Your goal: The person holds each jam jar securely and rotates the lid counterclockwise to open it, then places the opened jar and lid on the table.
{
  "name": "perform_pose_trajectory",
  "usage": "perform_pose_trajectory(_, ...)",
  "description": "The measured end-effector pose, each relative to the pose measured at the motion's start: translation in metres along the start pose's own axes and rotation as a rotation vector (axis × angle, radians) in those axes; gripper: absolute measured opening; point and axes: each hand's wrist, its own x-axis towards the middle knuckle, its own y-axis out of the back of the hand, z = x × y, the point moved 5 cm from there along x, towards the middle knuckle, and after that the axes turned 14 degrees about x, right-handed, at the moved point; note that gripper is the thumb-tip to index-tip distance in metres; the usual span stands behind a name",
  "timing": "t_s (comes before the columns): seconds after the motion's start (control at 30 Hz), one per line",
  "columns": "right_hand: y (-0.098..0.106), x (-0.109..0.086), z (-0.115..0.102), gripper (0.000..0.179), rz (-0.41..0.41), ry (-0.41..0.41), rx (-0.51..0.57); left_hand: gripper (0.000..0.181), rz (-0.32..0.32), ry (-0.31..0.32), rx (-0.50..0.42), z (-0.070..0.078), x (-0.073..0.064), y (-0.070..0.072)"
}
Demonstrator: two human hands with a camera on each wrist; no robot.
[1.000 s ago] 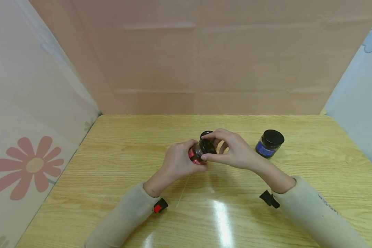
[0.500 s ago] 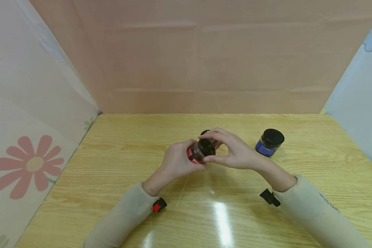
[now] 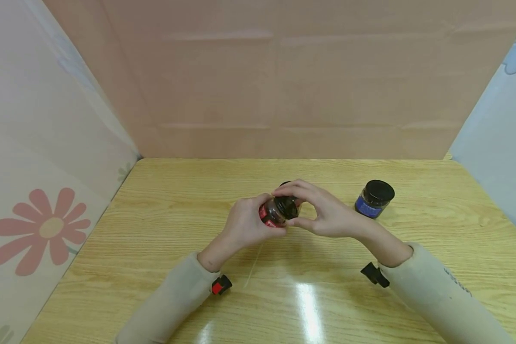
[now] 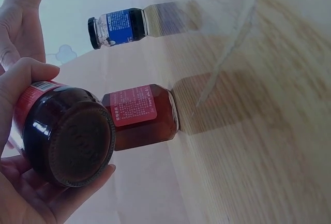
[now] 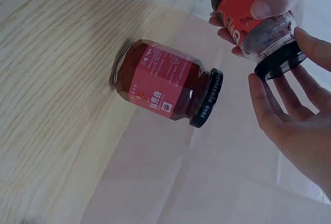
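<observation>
My left hand (image 3: 247, 220) grips a glass jar with a red label (image 5: 239, 8), tilted so its black lid leans toward the right hand. The dark jar bottom (image 4: 80, 144) faces the left wrist camera. My right hand (image 3: 333, 212) spans the jar's black lid (image 5: 279, 61), thumb on one side and fingertips on the other, right at its rim. Behind the hands, a strawberry jam jar (image 5: 160, 81) with a pink-red label and black lid stands on the table. The head view shows little of it past the right fingers.
To the right on the wooden table (image 3: 176, 191) stands a jar with a blue label (image 3: 368, 207) and black lid. A pinkish sheet (image 3: 275, 86) rises behind the table's back edge. Patterned panels (image 3: 69, 143) flank both sides.
The right fingers have shifted slightly around the lid, fingertips moving left across its far edge and thumb a little right. The left hand and its jar stay almost in place.
</observation>
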Motion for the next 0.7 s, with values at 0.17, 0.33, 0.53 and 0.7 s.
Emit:
perform_pose_trajectory(0.17,-0.0004,-0.0002,-0.0001,0.056,-0.002,-0.004,0.005,0.044,-0.003,-0.002,-0.005,-0.0006,-0.0004,-0.0001)
perform_pose_trajectory(0.33,0.0010,-0.0006,-0.0004,0.057,0.005,-0.015,0.018,0.044,-0.008,-0.001,-0.023,-0.0008,-0.0008,-0.0001)
perform_pose_trajectory(0.53,0.0035,-0.0015,0.0004,0.056,0.013,-0.021,0.023,0.043,0.000,0.005,-0.031,-0.0015,-0.0017,-0.0004)
perform_pose_trajectory(0.7,0.0050,-0.0027,0.0024,0.057,0.024,-0.017,0.029,0.046,-0.017,0.028,-0.018,-0.0035,-0.0019,-0.0013)
